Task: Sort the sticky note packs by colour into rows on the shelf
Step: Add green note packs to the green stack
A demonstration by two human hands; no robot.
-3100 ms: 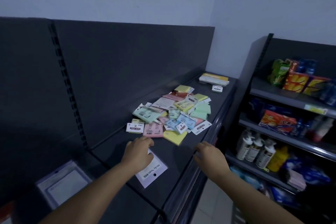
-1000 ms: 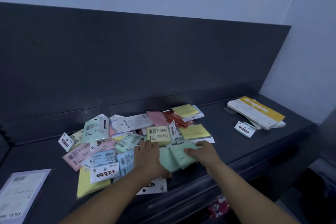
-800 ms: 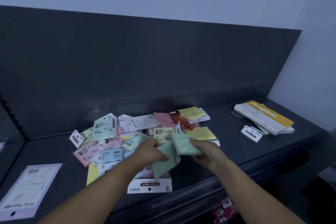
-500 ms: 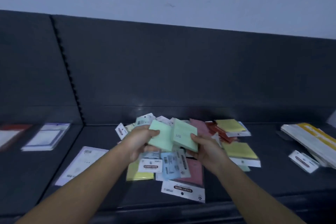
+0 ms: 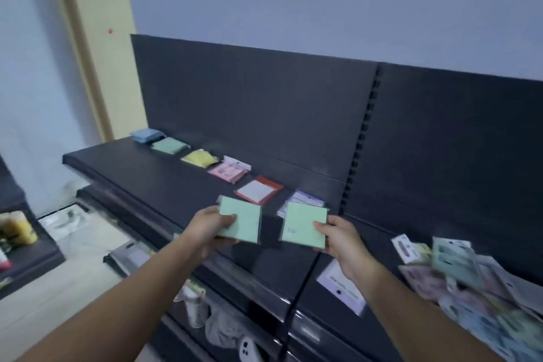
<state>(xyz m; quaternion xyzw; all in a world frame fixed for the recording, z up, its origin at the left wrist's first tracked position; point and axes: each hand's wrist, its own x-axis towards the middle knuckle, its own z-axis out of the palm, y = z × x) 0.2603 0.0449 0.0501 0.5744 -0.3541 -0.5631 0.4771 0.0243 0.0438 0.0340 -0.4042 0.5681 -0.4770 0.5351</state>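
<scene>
Green pack (image 5: 241, 222) in left hand (image 5: 205, 232) — another (image 5: 304, 225) in right hand (image 5: 340, 239).

Along the back of the dark shelf (image 5: 141, 173) lies a row: blue pack (image 5: 146, 135), green pack (image 5: 170, 145), yellow pack (image 5: 199, 158), pink pack (image 5: 227, 172), red-edged pack (image 5: 258, 190), purple-white pack (image 5: 307, 202). Farther right lie a flat white packet (image 5: 340, 288) and a jumbled pile of packs (image 5: 470, 282)

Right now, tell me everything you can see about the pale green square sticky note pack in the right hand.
The pale green square sticky note pack is a flat pad, plain papery face up, with small dark print near its lower left corner. The right hand pinches its right edge, holding it tilted above the dark shelf.
</scene>
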